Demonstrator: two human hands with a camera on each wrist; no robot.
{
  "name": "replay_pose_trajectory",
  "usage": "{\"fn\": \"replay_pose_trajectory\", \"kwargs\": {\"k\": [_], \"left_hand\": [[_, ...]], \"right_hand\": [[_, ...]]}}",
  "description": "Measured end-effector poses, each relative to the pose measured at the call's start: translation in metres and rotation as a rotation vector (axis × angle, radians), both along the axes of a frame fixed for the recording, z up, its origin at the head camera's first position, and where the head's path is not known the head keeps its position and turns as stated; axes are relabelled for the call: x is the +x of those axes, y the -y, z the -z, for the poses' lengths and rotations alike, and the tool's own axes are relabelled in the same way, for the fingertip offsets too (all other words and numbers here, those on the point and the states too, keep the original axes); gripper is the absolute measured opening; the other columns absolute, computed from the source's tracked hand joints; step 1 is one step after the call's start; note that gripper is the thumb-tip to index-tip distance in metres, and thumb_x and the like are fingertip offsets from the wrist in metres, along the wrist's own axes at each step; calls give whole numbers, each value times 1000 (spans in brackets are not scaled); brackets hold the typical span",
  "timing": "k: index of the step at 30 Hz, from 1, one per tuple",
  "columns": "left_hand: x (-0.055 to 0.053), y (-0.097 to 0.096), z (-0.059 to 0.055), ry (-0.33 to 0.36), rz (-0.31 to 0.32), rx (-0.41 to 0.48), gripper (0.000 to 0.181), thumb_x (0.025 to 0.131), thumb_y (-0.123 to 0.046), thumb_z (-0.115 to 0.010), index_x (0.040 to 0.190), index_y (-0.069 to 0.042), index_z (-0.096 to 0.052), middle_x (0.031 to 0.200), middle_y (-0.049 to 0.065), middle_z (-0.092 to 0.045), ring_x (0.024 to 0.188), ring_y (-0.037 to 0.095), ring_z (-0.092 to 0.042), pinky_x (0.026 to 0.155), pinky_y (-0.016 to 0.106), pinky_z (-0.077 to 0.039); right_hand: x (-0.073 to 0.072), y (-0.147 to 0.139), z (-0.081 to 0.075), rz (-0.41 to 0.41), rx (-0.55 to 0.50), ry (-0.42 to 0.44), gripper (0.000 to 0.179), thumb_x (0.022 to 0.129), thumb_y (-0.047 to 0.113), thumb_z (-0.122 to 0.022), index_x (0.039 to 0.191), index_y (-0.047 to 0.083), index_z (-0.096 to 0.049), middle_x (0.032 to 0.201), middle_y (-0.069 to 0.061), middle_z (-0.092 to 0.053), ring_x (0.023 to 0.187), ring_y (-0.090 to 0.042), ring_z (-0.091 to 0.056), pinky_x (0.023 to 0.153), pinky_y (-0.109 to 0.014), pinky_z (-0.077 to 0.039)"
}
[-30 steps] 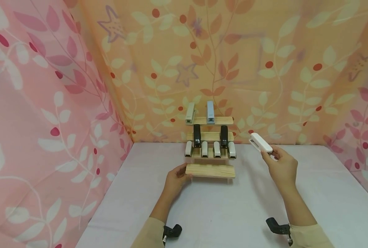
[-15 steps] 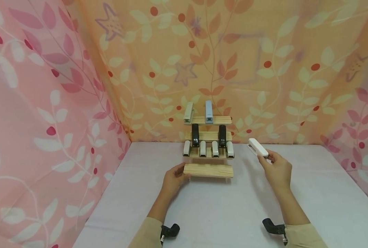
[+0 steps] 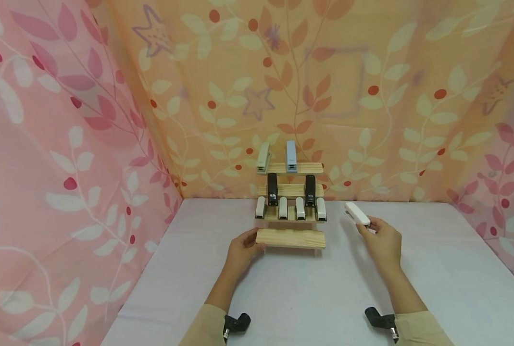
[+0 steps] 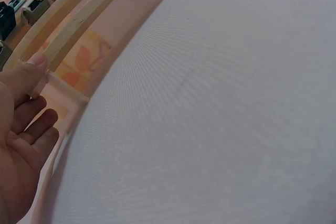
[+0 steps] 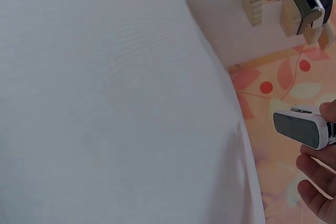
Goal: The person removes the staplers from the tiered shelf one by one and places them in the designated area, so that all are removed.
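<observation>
The desk runs back to a straight rear edge against the patterned curtain, its left and right edges lying well outside both hands. The tiered wooden stand is set near that rear edge; a stretch of desk surface separates it from the right hand, and more surface extends in front toward the person. Both black staplers carry pale marks, too small to read. The top tier bears a greenish stapler and a blue stapler; four small pale staplers form a row on the tier below the black pair. The white stapler is raised above the desk, right of the stand and not touching it, its near end pinched between the right hand's thumb and fingers, its far end projecting beyond the fingertips. The left hand grips the left end of the lowest shelf, thumb at the front.
</observation>
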State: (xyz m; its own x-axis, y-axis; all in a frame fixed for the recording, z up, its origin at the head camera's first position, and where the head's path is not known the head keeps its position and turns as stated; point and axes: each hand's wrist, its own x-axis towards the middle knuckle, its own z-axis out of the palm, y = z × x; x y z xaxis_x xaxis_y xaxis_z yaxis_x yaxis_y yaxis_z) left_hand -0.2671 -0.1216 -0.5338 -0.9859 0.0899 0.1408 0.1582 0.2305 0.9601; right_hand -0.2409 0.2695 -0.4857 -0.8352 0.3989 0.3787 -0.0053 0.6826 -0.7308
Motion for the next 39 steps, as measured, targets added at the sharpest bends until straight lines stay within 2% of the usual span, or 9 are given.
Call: {"fn": "replay_pose_trajectory", "kwargs": {"k": [3, 6, 11, 14, 21, 26, 31, 39], "left_hand": [[0, 1, 1, 0, 2, 2, 68, 82, -30, -87, 141, -9, -62, 138, 12, -65, 129, 29, -61, 105, 34, -54], [0, 0, 0, 6, 1, 7, 68, 81, -30, -88, 141, -10, -62, 137, 11, -66, 129, 28, -62, 104, 32, -54], [-1, 1, 1, 21, -1, 13, 67, 82, -29, -88, 141, -11, -62, 135, 12, -67, 127, 27, -63, 104, 32, -55], [-2, 1, 1, 19, 0, 18, 65, 82, -28, -87, 140, -12, -63, 134, 13, -67, 126, 28, -63, 103, 33, -55], [-2, 1, 4, 7, 3, 36, 63, 82, -25, -88, 139, -12, -64, 134, 12, -67, 127, 28, -62, 104, 34, -55], [-1, 1, 1, 18, 5, 38, 64, 82, -26, -88, 139, -13, -64, 133, 11, -68, 126, 27, -63, 102, 32, -56], [-2, 1, 1, 7, 12, 42, 63, 82, -25, -88, 139, -11, -64, 132, 13, -68, 125, 29, -64, 101, 31, -56], [-1, 2, 0, 8, 15, 30, 64, 82, -27, -88, 140, -12, -63, 133, 13, -68, 125, 29, -64, 101, 31, -56]], "right_hand": [[-1, -2, 5, -1, -2, 18, 42, 93, 30, -77, 122, 1, -73, 109, -20, -76, 103, -38, -72, 74, -30, -51], [-2, -4, 9, -4, -14, 41, 43, 93, 31, -77, 123, 1, -72, 110, -20, -76, 104, -38, -72, 74, -31, -51], [-4, -7, 15, -10, -19, 79, 45, 94, 32, -76, 123, -1, -71, 110, -22, -75, 105, -40, -70, 76, -40, -51], [-4, -8, 18, -7, -24, 96, 45, 94, 33, -76, 123, -2, -71, 109, -22, -76, 104, -39, -70, 74, -37, -51], [-6, -10, 23, -6, -34, 104, 42, 92, 31, -78, 119, -1, -73, 105, -20, -77, 100, -35, -71, 61, -20, -47], [-7, -9, 26, -18, -50, 102, 42, 90, 28, -80, 117, -3, -73, 104, -21, -77, 95, -35, -72, 55, -14, -47], [-9, -8, 29, -32, -62, 129, 40, 88, 26, -82, 115, -2, -72, 106, -22, -76, 96, -34, -73, 59, -17, -49], [-10, -7, 36, -41, 4, 168, 42, 86, 30, -84, 112, -1, -70, 100, -20, -76, 88, -31, -71, 62, -29, -50]]}}
